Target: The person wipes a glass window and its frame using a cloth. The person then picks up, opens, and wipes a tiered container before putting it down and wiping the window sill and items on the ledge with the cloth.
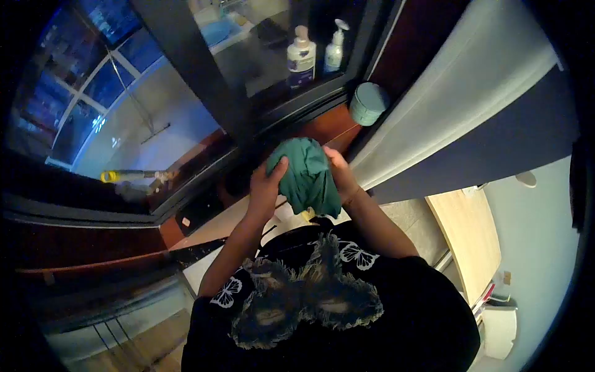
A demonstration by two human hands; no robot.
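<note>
A crumpled green cloth [305,173] is held up in front of my chest, near the window sill. My left hand [268,180] grips its left side, with the thumb lying over the front of the cloth. At the right edge of the cloth is my right hand [339,170], its fingers closed round that side and partly hidden behind the fabric. The lower end of the cloth hangs down between my wrists.
Dark window frames [229,80] stand ahead. Behind the glass are two pump bottles [302,59]. A round light-green tin [368,104] sits on the reddish-brown sill [328,126]. A pale curtain [458,80] hangs at the right, with a wooden desktop [468,239] below.
</note>
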